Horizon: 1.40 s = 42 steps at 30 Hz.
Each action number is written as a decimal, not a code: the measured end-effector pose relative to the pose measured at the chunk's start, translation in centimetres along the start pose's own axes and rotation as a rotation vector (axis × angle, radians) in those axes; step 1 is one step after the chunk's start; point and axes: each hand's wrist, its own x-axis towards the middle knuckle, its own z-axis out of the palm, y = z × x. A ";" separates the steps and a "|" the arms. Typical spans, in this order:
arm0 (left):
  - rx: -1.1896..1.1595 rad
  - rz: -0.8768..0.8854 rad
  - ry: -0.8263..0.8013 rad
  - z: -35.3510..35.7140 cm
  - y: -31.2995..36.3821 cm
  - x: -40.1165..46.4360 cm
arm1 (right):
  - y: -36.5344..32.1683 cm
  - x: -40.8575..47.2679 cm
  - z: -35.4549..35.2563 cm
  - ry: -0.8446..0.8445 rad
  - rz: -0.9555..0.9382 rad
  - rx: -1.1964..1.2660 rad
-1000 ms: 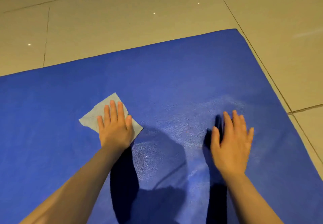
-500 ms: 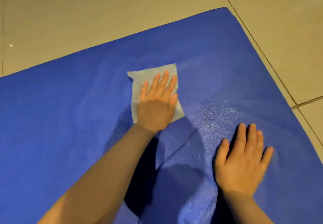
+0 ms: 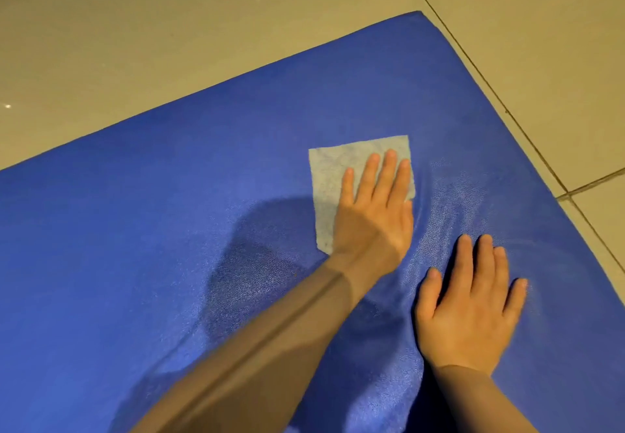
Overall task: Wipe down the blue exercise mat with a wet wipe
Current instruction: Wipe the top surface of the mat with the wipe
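The blue exercise mat [image 3: 169,229] fills most of the head view, lying on beige floor tiles [image 3: 169,43]. Right of centre, the left hand [image 3: 375,216] presses the pale wet wipe [image 3: 338,168] flat on the mat, fingers straight. At lower right, the right hand [image 3: 470,311] rests flat, fingers spread, holding nothing.

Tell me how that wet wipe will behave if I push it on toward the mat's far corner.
The wet wipe looks thin and limp, so it probably bunches unless the left hand presses it flat. It lies flush on the blue mat, so likely drags. The mat ripples beside the hand, so may creep; the right hand braces it.
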 end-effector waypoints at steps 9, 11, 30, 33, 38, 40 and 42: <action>0.140 -0.349 -0.153 -5.1 -18.6 1.4 | 0.1 0.0 -0.3 -0.012 0.022 0.011; 0.064 -0.642 -0.174 -7.6 -20.8 1.0 | -0.1 0.1 -0.2 -0.009 0.023 0.014; 0.048 -0.113 -0.283 -5.2 -13.8 -1.2 | 0.0 0.0 0.0 -0.001 0.015 0.005; 0.056 -0.216 -0.268 -5.4 -15.7 0.1 | 0.1 -0.1 -0.1 0.005 0.012 0.009; 0.121 -0.248 -0.183 -4.2 -12.1 -0.6 | 0.1 0.0 0.0 0.007 0.011 0.015; 0.151 -0.115 -0.149 -3.2 -8.1 -2.6 | 0.0 0.0 -0.1 -0.003 0.013 0.018; 0.095 0.033 -0.225 -2.3 -2.9 -6.4 | 0.0 -0.1 -0.1 -0.011 0.012 0.012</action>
